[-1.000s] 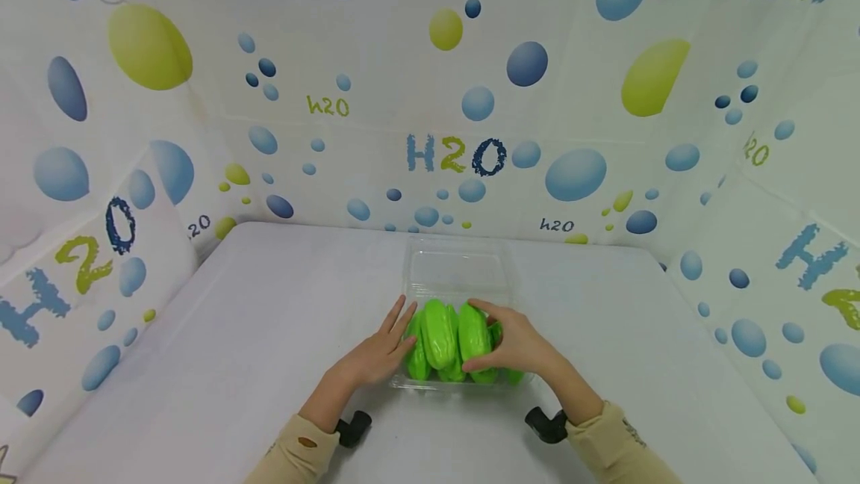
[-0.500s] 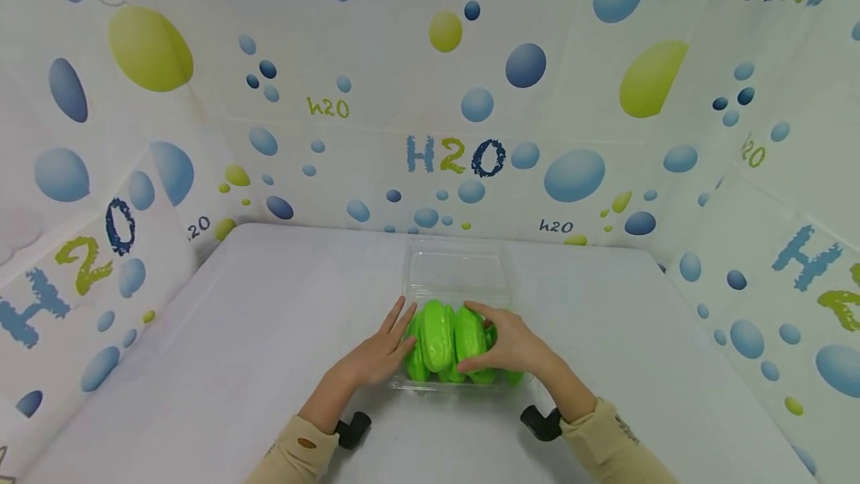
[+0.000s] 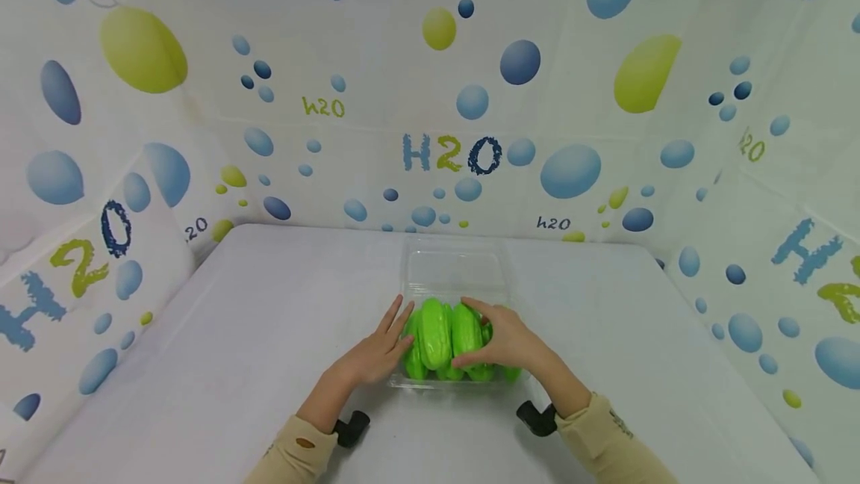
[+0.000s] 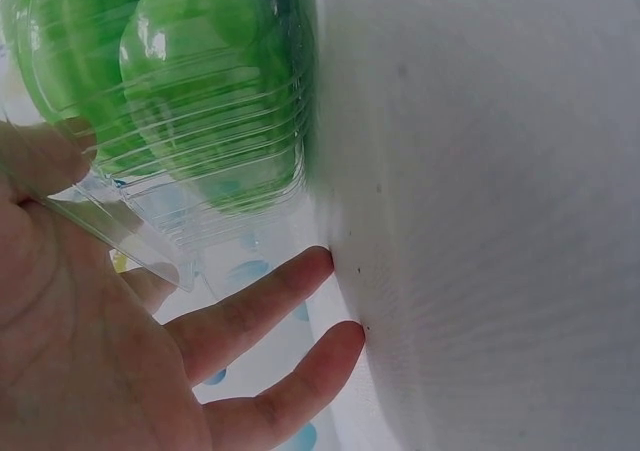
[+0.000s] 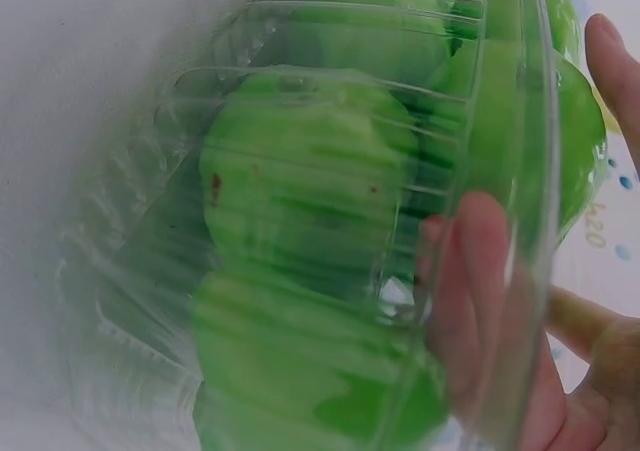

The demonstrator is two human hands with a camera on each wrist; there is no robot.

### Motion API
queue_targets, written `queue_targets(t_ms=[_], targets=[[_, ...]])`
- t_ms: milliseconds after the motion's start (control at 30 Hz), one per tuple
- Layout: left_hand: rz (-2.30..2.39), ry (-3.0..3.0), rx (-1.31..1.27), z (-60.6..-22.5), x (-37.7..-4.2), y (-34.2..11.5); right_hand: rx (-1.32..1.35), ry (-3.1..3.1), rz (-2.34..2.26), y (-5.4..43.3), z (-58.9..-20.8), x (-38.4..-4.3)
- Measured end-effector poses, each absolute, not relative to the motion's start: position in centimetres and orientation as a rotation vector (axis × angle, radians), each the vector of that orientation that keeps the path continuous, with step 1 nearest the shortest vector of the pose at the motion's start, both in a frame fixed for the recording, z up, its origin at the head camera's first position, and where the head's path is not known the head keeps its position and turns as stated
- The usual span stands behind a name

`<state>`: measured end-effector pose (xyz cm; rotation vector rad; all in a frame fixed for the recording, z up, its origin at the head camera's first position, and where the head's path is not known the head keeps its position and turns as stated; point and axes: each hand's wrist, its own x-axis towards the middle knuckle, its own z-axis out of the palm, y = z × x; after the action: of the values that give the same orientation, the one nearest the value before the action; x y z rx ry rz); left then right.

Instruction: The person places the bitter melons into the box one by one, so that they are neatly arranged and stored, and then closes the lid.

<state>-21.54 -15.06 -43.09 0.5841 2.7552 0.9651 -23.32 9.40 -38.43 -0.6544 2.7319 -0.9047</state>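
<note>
Several glossy, ridged green cucumbers fill a clear plastic clamshell box (image 3: 430, 385) in the head view. My right hand (image 3: 507, 340) holds one upper cucumber (image 3: 465, 331), thumb at its near end and fingers at its far end. Beside it on top lies another cucumber (image 3: 435, 334). In the right wrist view, some fingers (image 5: 480, 261) of the right hand reach down inside the box wall. My left hand (image 3: 375, 353) rests at the box's left side with fingers spread. The left wrist view shows its thumb (image 4: 50, 156) over the box rim and two fingertips at the table.
The box's clear lid (image 3: 457, 266) lies folded back behind it. White cloth covers the table (image 3: 289, 297), and a sheet patterned with blue and green drops (image 3: 571, 170) hangs around it. Each wrist carries a black camera mount (image 3: 352, 428).
My right hand has shifted slightly left with the cucumber it holds. The left hand stays in place at the box's side. The head view has moved a little.
</note>
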Motion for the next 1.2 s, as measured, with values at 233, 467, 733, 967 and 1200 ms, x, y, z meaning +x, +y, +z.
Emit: queue_targets(t_ms=[233,467,733,967,1200], targets=[[0.976,2.753,0.587,-43.1,-21.5,-14.9,-0.653,2.739,-0.895,9.7,-38.5,-23.3],[0.985,2.751,0.584,-42.9,-21.6,-14.9,-0.604,2.756,-0.945,10.4,-38.1,-23.7],[1.012,2.737,0.585,-43.0,-21.7,-15.1,-0.552,2.714,-1.116,12.2,-37.6,-24.3],[1.075,2.779,0.577,-42.1,-22.1,-15.9,-0.548,2.787,-1.156,14.3,-37.1,-25.6],[1.138,2.99,0.573,-40.7,-24.8,-17.2,-0.501,2.949,-1.13,16.5,-37.3,-28.6]])
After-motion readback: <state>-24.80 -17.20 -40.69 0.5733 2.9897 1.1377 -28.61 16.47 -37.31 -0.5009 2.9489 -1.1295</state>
